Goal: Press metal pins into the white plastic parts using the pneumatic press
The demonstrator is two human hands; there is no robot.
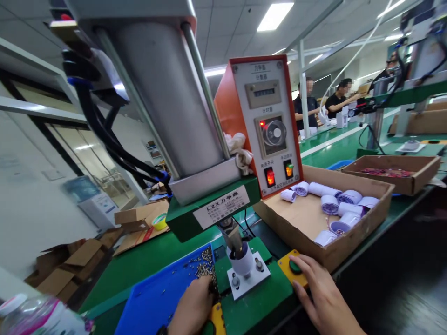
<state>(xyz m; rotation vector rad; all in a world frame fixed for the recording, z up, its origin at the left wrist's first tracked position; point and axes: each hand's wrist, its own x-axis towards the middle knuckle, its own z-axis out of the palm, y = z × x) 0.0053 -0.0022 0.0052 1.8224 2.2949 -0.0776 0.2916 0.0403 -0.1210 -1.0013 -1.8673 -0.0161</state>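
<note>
My right hand [323,291] lies with its fingers stretched out on a yellow button box [287,268], a fingertip at the green button [295,266]. My left hand [193,304] is over the right edge of a blue tray [150,293], beside small metal pieces [206,263]; its fingers are mostly hidden behind the back of the hand. Under its wrist side shows a second yellow button box [219,318]. Between the hands, a white plastic cylinder [242,261] stands upright on the bolted metal plate [248,275], with the press's metal tool [232,237] reaching down into it.
The press cylinder [167,93] towers over the work, beside an orange control box [260,125] with lit switches. A cardboard box [296,218] at right holds several white cylinders [330,204]. A plastic bottle [38,316] stands lower left. People [340,100] work farther back.
</note>
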